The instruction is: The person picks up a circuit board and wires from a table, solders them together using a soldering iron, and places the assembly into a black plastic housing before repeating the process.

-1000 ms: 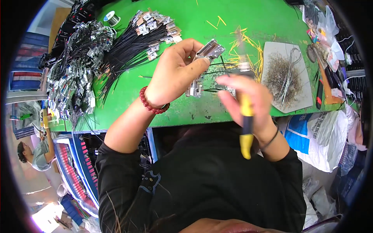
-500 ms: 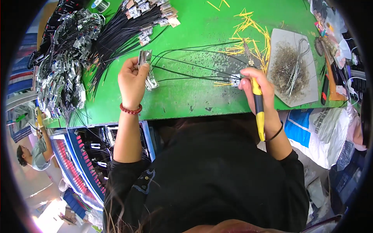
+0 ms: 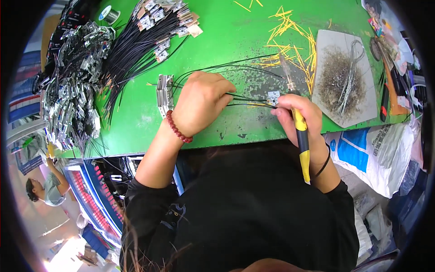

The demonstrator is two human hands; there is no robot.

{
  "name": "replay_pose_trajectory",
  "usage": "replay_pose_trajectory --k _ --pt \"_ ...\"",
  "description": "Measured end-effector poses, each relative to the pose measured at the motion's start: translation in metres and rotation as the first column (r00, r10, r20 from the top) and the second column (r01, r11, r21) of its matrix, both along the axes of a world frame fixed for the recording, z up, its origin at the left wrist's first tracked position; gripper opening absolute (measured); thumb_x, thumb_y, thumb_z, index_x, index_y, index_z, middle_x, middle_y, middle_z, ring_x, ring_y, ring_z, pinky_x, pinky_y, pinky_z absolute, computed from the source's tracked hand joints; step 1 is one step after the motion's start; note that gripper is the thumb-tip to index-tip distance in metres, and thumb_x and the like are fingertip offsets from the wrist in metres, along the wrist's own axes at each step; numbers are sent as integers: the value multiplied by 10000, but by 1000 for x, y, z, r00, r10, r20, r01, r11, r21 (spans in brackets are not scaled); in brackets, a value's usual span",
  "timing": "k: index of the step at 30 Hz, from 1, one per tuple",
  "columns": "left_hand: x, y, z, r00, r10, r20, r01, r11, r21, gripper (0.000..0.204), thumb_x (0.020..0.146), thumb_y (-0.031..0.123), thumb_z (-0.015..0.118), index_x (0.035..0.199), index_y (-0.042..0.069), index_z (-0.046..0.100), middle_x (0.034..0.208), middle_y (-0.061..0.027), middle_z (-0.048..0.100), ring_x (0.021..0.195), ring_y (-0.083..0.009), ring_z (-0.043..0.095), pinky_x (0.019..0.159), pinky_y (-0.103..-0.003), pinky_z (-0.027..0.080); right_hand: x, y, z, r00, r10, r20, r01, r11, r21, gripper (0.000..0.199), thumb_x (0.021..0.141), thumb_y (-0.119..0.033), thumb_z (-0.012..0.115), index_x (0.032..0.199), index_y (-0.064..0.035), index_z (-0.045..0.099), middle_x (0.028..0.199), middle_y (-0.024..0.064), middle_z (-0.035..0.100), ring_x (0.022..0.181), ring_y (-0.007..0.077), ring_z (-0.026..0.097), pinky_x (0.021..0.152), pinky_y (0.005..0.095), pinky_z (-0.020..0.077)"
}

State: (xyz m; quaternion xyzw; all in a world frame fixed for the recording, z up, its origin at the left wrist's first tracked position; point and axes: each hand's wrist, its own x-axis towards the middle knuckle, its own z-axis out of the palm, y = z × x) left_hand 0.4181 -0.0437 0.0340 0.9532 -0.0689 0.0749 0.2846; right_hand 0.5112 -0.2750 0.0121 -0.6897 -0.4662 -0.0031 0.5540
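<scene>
My right hand (image 3: 301, 113) holds a soldering iron (image 3: 302, 145) with a yellow and black handle, its tip pointing away over the bench. The thumb and fingertips of that hand are at a small white circuit board (image 3: 273, 96); whether they pinch it is unclear. Black wires (image 3: 247, 98) run left from the board. My left hand (image 3: 201, 102) is closed, its fingertips pinching those wires partway along. Beside its wrist lies a shiny metal housing (image 3: 164, 94), with black wires leading off it under and past the hand.
Yellow sticks (image 3: 290, 34) are scattered beyond my right hand. A grey plate (image 3: 324, 50) with brown grains and silvery wire lies to the right. At the left are bundled black wires (image 3: 131, 50), piled metal housings (image 3: 77, 109) and a solder spool (image 3: 108, 15). Another person (image 3: 50, 183) is at far left.
My left hand has let go of the metal housing, which now lies on the bench, and has moved right onto the black wires. My right hand keeps the soldering iron near the board.
</scene>
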Motion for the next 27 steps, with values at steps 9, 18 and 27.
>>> replay_pose_trajectory --k 9,18,27 --pt "18 -54 5 988 52 -143 -93 950 -298 45 822 49 598 839 9 591 721 -177 593 665 -366 591 583 -391 469 -2 14 -3 998 8 -61 -5 999 46 361 743 85 668 1067 -58 598 889 104 652 653 192 653 570 289 493" --pt "9 -55 -8 989 130 -72 -148 926 -347 61 862 8 588 909 -11 622 731 -126 627 624 -200 608 594 -292 477 -2 -12 -17 928 -106 -358 122 992 21 290 830 38 648 1102 -23 567 800 75 652 734 123 673 637 234 514" --pt "19 -64 7 948 -88 -307 -55 903 -427 75 876 60 596 884 -11 622 770 -104 617 671 -210 579 624 -299 462 4 -10 -22 979 -12 -201 20 999 41 338 847 56 614 1157 -12 495 840 78 632 696 79 598 591 189 455"
